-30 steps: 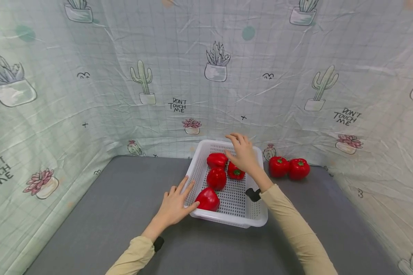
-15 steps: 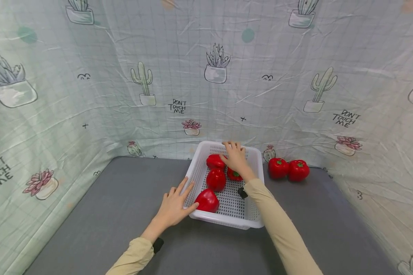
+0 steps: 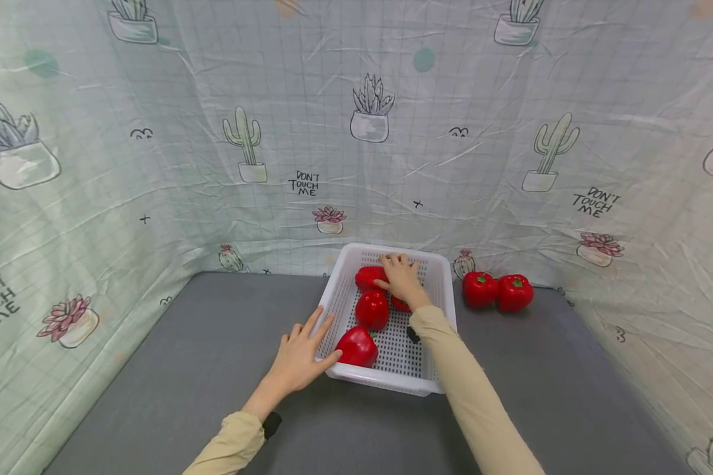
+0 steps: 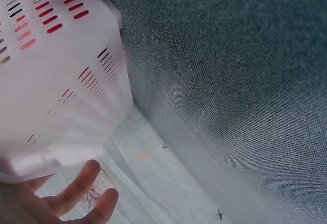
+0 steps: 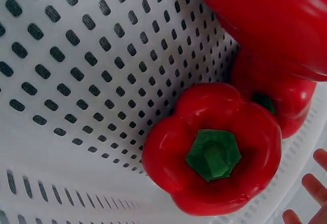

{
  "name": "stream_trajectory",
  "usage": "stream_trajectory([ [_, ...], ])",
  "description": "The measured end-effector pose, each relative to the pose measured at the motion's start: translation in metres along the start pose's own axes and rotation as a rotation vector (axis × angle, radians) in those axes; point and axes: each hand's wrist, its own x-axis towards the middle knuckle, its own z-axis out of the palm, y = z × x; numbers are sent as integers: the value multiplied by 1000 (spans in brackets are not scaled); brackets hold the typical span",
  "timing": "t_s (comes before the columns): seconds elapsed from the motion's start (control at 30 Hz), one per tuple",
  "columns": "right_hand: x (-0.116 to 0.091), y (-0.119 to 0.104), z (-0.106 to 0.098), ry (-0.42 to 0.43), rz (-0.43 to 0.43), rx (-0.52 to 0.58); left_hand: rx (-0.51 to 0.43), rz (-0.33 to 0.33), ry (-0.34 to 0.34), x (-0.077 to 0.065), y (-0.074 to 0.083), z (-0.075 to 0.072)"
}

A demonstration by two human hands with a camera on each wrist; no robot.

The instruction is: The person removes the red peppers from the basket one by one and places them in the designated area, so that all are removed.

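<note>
A white perforated plastic basket [image 3: 386, 379] holds several red bell peppers. One bell pepper [image 3: 357, 347] lies in its near-left corner, another [image 3: 372, 310] in the middle, and a third [image 3: 368, 278] farther back. My left hand [image 3: 300, 356] rests at the near-left corner, fingers straight and spread along the rim, thumb beside the nearest pepper. Over the back of the basket reaches my right hand [image 3: 403, 280], partly covering one more pepper [image 3: 400, 304]. In the right wrist view, its spread fingertips [image 5: 314, 185] show apart from the green-stemmed pepper [image 5: 204, 112].
Two more red bell peppers [image 3: 480, 290] sit side by side on the grey table [image 3: 214, 356], right of the basket by the back edge. A cactus-print cloth [image 3: 297, 132] surrounds the table at the back and both sides.
My right hand has moved left and lower into the basket, over the peppers at its back. The left hand and the peppers stay in place.
</note>
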Motion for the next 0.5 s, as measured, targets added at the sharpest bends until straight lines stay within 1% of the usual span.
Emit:
stream_trajectory([
  [0.27, 1, 1, 8, -37, -29, -74, -4, 4, 9, -1, 0, 0],
  [0.5, 1, 2, 12, -37, -44, -102, 1, 3, 11, 0, 0, 0],
])
